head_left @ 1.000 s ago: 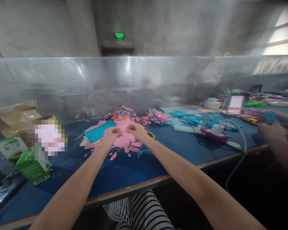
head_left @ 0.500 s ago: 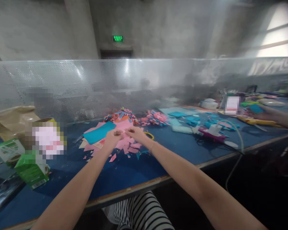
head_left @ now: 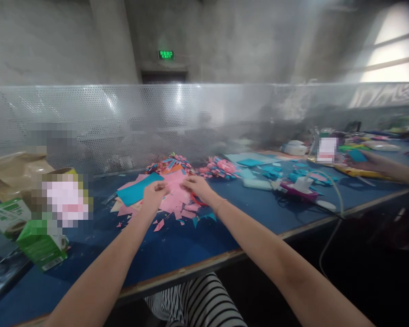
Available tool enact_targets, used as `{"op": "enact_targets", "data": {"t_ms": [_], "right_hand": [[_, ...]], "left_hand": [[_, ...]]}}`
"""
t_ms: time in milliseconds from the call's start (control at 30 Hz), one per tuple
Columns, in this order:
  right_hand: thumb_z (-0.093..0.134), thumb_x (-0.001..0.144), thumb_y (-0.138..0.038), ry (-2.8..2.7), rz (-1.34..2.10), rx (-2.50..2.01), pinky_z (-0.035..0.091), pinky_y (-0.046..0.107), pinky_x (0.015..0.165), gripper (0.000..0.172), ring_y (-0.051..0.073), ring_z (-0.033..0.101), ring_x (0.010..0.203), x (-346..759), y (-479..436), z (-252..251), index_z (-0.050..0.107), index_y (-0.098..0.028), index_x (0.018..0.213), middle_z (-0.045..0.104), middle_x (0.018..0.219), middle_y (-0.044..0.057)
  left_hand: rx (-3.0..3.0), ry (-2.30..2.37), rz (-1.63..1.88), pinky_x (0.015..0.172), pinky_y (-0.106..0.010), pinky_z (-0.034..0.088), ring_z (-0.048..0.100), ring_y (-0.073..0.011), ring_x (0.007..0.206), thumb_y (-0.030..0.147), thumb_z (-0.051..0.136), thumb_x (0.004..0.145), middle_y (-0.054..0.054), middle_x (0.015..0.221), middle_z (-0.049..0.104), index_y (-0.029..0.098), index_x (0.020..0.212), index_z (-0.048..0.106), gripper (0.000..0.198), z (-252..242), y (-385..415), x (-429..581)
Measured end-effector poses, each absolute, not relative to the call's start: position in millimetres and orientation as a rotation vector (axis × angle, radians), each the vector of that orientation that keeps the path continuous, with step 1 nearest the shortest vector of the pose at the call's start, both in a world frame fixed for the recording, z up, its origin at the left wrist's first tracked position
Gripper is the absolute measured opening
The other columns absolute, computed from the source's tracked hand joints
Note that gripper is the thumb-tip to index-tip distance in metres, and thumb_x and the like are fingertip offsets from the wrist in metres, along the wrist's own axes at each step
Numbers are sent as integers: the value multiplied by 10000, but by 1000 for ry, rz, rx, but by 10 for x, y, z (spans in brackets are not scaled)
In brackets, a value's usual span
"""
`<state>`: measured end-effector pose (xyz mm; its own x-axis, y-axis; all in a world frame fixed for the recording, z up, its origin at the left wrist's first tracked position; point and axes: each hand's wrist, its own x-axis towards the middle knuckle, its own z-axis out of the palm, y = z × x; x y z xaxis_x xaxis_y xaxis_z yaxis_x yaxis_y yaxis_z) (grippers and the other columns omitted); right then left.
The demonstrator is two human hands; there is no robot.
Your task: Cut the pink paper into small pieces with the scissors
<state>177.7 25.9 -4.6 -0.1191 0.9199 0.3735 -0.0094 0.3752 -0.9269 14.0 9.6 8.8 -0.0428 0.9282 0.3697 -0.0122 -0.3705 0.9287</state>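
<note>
Over a pile of pink paper (head_left: 177, 203) on the blue table (head_left: 150, 261), my left hand (head_left: 156, 190) is closed in a pinch, close to a blue paper sheet (head_left: 136, 190). My right hand (head_left: 195, 185) is also pinched, a short way to its right. What the fingertips hold is too small to make out. Red scissor handles seem to show beneath my right hand. Pink and blue scraps lie around the pile. Behind it are bunches of folded paper in pink, blue and orange (head_left: 221, 167).
At the left are a brown paper bag (head_left: 18, 175) and a green box (head_left: 42, 245). Further right lie blue scraps, a purple holder (head_left: 300, 190) and a pale cable (head_left: 341, 200). Another person's hand (head_left: 371, 161) holds blue paper at the right. A perforated screen (head_left: 122, 118) stands behind.
My hands have moved a little apart, the left one to the left and the right one slightly right. The yellow ring beside my right wrist is now out of sight.
</note>
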Motion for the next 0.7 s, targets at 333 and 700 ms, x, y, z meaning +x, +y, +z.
{"op": "enact_targets", "data": {"t_ms": [333, 700], "right_hand": [[545, 633, -359, -1623, 895, -803, 413, 199, 531, 220, 72, 468, 548, 1714, 198, -18, 488, -149, 608, 461, 572, -32], [539, 653, -331, -1774, 650, -794, 371, 199, 505, 190, 77, 454, 512, 1736, 122, 46, 521, -153, 588, 479, 549, -26]], "left_hand": [[1560, 982, 1483, 586, -267, 476, 541, -114, 563, 229, 660, 463, -8, 579, 577, 131, 654, 570, 233, 145, -8, 207], [1696, 1092, 1391, 523, -239, 440, 496, -108, 516, 339, 648, 502, 1, 523, 547, 146, 602, 616, 220, 131, -22, 206]]}}
